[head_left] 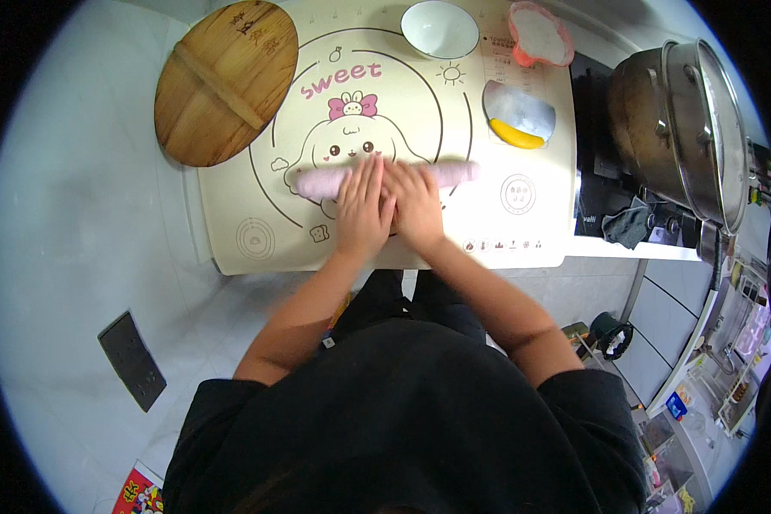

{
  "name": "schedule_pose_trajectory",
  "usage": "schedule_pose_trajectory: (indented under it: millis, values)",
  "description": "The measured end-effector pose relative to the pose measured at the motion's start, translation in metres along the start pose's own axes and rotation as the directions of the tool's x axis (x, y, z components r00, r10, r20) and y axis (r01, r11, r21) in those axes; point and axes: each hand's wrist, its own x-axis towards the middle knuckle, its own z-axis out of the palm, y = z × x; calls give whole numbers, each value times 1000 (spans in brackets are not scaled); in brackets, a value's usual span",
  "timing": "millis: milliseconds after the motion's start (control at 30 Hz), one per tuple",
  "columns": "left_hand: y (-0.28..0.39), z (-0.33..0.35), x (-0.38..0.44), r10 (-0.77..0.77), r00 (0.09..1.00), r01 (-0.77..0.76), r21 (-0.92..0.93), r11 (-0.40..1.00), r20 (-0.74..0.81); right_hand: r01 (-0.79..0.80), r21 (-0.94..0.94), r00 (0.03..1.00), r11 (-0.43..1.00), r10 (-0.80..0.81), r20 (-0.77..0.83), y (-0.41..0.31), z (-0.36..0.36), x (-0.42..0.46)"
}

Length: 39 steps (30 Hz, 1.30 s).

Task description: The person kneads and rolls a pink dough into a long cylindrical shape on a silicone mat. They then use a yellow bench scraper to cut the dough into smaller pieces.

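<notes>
A long roll of pale pink-lilac dough (pixel 321 184) lies crosswise on a cream printed kneading mat (pixel 385 254). My left hand (pixel 363 205) and my right hand (pixel 416 200) rest side by side on the middle of the roll, fingers stretched forward and palms down. The thumbs are close together, and the hands hide the roll's centre. Both ends of the dough show beyond the hands, slightly blurred. Neither hand is closed around it. To the right on the mat is a dough scraper with a metal blade (pixel 519 106) and a yellow handle (pixel 516 134).
A round wooden lid (pixel 225 83) overlaps the mat's back left corner. A white bowl (pixel 439 29) stands at the back, near a pink-rimmed container of white powder (pixel 541 35). On the black stove at right sit a large steamer pot (pixel 668 128) and a grey cloth (pixel 626 223).
</notes>
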Motion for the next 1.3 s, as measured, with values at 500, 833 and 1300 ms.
schedule_pose_trajectory:
  millis: [500,833,1300]
  values:
    - [-65,29,129,-88,955,177,308,935,-282,-123,-133,989,983,110,-101,34,25,139]
    - [-28,-24,-35,-27,999,23,240,971,16,-30,16,995,999,28,99,17,-23,-45]
    - [-97,-19,97,-47,987,99,356,929,-152,-19,-191,998,981,9,-56,72,-4,111]
